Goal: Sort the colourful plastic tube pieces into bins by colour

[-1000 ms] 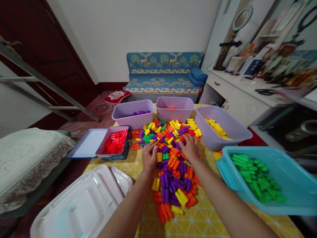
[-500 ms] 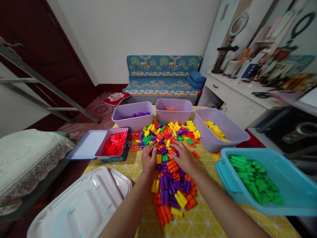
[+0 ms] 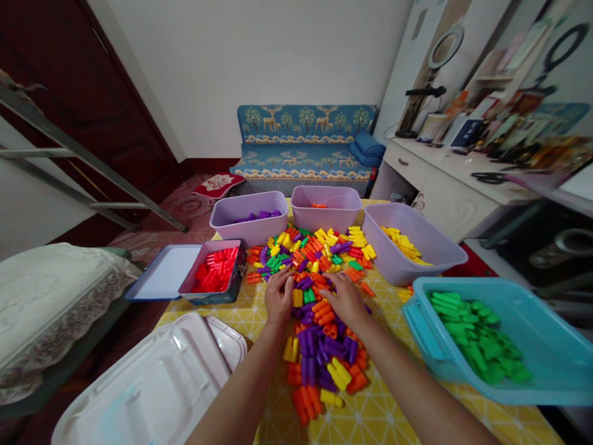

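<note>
Home living space: deer-print blue sofa against wall, white vanity with ring light, lace-trimmed cover, dark-red panelled door.

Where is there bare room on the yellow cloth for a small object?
Bare yellow cloth shows between the right forearm and teal bin, narrowly between the left hand and box of red pieces, and on the near side of the colored heap. It is crowded between the left and right hand, then back to the purple tubs.
</note>
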{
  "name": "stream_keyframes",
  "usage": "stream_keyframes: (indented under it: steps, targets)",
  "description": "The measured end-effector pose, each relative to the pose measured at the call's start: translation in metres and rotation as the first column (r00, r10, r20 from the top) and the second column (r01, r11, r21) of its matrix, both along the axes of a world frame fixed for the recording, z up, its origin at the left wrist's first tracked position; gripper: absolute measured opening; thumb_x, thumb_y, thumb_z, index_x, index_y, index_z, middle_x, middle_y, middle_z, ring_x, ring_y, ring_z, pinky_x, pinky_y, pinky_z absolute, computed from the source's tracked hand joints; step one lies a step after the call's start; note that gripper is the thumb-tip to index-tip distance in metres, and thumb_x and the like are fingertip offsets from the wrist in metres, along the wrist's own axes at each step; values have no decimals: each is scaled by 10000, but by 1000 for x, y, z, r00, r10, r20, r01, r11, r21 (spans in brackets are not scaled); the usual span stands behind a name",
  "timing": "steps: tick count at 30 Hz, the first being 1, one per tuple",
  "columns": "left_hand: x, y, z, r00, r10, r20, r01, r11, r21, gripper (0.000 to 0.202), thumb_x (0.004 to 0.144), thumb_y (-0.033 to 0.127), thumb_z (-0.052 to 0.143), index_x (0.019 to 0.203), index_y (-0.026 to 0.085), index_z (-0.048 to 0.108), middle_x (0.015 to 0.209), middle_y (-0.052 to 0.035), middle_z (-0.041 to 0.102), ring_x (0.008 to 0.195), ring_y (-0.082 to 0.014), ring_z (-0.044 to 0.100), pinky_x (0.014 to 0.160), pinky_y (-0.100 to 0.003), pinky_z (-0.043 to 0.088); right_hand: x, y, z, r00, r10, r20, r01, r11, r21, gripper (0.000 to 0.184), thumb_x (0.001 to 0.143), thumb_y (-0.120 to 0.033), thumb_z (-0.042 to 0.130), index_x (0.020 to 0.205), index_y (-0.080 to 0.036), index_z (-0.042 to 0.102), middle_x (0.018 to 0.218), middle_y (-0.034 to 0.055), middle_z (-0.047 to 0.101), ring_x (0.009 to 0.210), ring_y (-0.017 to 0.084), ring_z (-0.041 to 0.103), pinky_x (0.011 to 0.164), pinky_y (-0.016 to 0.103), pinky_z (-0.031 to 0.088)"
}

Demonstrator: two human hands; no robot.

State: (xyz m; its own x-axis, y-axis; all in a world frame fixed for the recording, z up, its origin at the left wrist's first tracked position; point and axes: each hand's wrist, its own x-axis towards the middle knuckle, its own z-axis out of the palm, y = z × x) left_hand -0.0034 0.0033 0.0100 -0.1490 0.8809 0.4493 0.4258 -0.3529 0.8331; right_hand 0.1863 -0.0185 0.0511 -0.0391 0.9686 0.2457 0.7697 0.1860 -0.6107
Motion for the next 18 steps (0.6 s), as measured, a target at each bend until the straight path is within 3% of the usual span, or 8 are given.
stream_keyframes:
  steps: [5, 12, 15, 18]
  targets:
    - [0, -1, 1, 1000, -10, -2, 10, 1000, -4, 287, 930, 363, 489, 975, 224, 736, 1148, -69, 707, 1109, -225, 614, 985, -427, 451, 3, -1, 3, 1000, 4, 9, -5, 1000, 17, 212, 828, -137, 544, 953, -210, 698, 980, 59, 686, 966, 207, 615, 890, 347, 476]
    - [-1, 0, -1, 1000, -13, 4, 13, 1000, 0, 284, 931, 360, 491, 987, 222, 733, 1163, -72, 701, 1116, -224, 610, 986, -425, 448, 6, 1, 1, 996, -42, 83, 51, 992, -112, 255, 808, -136, 565, 1019, -200, 695, 1044, 88, 686, 969, 223, 642, 871, 344, 481]
    - [-1, 1, -2, 1000, -11, -1, 11, 1000, -3, 286, 930, 362, 491, 993, 226, 734, 1160, -73, 701, 1114, -226, 612, 983, -428, 453, 7, 2, -3, 998, -57, -34, 54, 996, -75, 235, 805, -148, 554, 982, -212, 694, 1008, 64, 708, 916, 207, 658, 840, 339, 495]
    - [-1, 1, -2, 1000, -10, -4, 10, 1000, -3, 282, 927, 364, 494, 976, 231, 737, 1148, -71, 705, 1107, -227, 615, 979, -431, 457, 9, 6, 2, 965, -118, -234, 110, 993, -48, 160, 807, -280, 593, 917, -214, 688, 904, 44, 722, 822, 200, 672, 770, 338, 518]
